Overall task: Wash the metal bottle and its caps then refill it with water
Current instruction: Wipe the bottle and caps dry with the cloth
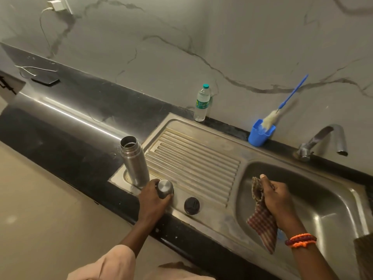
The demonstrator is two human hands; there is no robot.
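Metal bottle (134,161): upright and uncapped at the left end of the steel drainboard (193,160), mouth open; contents cannot be told.
Left hand (153,199): fingers curled round the steel cap (165,188), just right of the bottle's base.
Black inner cap (191,205): lying on the drainboard's front edge, near the steel cap.
Right hand (276,197): over the sink basin (327,209), gripping a checked cloth (262,223) that hangs down.
Blue cup (260,133): on the worktop's (66,126) back edge, holding a blue-handled bottle brush (282,107), bristles down.
Plastic water bottle (201,103): capped, upright against the wall, partly filled.
Tap (325,141): at the basin's back edge.
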